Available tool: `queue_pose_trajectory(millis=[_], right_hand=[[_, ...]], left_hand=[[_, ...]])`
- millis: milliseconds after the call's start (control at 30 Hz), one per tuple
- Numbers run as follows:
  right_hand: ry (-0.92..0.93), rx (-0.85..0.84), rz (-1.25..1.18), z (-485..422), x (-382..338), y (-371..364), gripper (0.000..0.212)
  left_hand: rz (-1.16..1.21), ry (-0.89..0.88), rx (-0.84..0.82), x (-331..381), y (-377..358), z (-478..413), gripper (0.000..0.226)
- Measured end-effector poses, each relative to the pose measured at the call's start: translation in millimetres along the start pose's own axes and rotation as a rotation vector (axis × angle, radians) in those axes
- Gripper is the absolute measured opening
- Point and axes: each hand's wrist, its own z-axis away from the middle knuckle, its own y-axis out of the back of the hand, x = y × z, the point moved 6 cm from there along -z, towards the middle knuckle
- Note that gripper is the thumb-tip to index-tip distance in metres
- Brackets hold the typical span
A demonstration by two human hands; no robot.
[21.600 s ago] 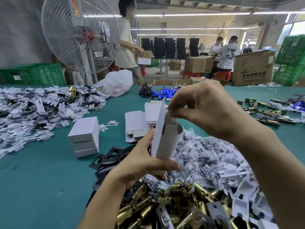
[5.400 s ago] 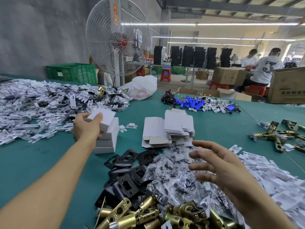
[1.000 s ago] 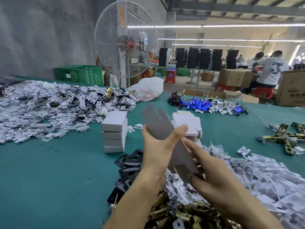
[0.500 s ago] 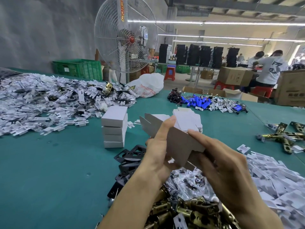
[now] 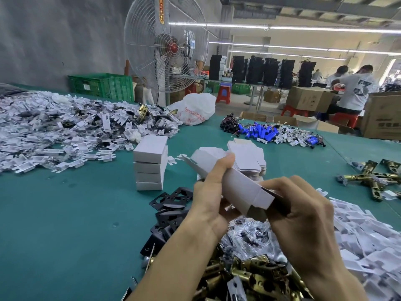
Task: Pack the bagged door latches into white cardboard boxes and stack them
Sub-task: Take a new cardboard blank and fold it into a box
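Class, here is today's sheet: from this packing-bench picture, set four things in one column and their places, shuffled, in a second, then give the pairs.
Things
1. stack of closed white boxes
2. half-folded box
3. blue cylinders
4. brass latches

Places
A. heaped at the near edge, below the wrists
B. gripped between the left hand and the right hand
C. far side, to the right of the white bag
D. standing on the green table, to the left of both hands

Pairs: 1-D, 2-B, 3-C, 4-A
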Motion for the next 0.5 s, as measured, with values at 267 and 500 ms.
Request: queue_pose_trajectory(millis=[267,500], right_hand=[[-0.131,-0.672,0.087,13.8,20.8,-18.8,0.098],[-0.183,-0.168,-0.442,-9.4,6.7,14.4,0.063]], left_hand=[[-0.162,-0.512,0.01,31.9,5.0,3.0,0.073],[-0.901,-0.882,-0.228,24.8,-25.9,24.8,0.079]])
